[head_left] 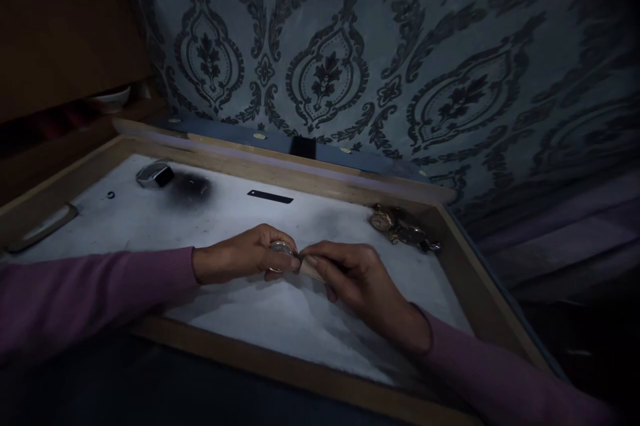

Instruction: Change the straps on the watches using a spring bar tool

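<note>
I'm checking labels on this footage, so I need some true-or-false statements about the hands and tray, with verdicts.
1. The left hand holds a round silvery object. True.
2. The right hand is empty. False: the right hand grips a pale object.
3. A black strip lies on the white surface, apart from both hands. True.
4. A gold-toned watch lies in the left end of the tray. False: the watch is toward the right end.
5. Both sleeves are purple. True.
</note>
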{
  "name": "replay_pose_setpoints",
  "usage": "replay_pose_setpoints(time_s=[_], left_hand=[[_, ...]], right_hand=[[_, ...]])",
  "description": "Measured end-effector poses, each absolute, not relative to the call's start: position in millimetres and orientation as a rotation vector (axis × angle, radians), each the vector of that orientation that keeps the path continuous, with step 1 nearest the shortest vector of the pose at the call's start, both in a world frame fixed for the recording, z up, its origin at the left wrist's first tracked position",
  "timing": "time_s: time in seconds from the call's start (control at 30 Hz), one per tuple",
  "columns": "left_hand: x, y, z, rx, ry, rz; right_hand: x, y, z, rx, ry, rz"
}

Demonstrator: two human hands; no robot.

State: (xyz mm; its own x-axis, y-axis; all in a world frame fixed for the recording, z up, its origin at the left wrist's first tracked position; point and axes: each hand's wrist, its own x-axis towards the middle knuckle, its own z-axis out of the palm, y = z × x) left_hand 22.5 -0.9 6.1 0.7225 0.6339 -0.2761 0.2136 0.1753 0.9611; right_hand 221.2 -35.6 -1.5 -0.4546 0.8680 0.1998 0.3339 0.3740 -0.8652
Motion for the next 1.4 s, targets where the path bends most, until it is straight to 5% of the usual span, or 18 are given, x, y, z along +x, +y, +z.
replay_pose_setpoints(time_s=[0.7, 1.4], left_hand=[[21.6, 0.0, 5.9, 1.446, 0.769, 0.312], [22.1, 1.1, 4.6, 1.359, 0.778, 0.354]], right_hand=[[219.8, -37.6, -0.5, -1.020, -2.131, 0.763], [219.5, -39.1, 4.3, -1.117, -2.010, 0.939]])
